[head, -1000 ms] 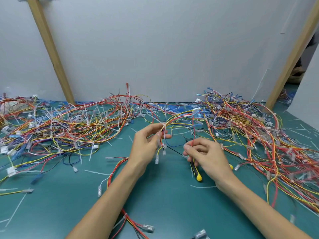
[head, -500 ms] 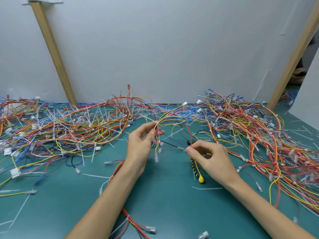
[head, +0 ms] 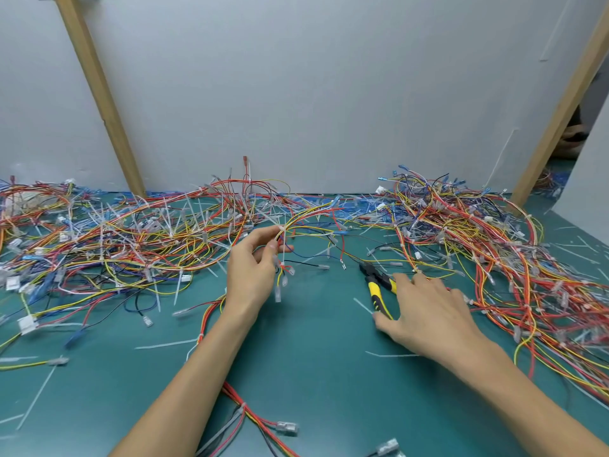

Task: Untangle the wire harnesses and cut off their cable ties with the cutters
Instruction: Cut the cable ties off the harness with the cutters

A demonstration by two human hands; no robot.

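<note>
Left of the cutters (head: 374, 291), the left hand (head: 252, 272) pinches a harness (head: 281, 230). The right hand (head: 425, 308), fingers spread, covers their handles.

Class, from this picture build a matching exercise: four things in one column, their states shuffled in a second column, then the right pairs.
Things
1 left hand
2 right hand
3 cutters
4 small harness

States
a lying on the green mat
b lifted at one end
c open, fingers spread over the tool
d pinching a bundle of wires

Pairs: 1-d, 2-c, 3-a, 4-b
</note>
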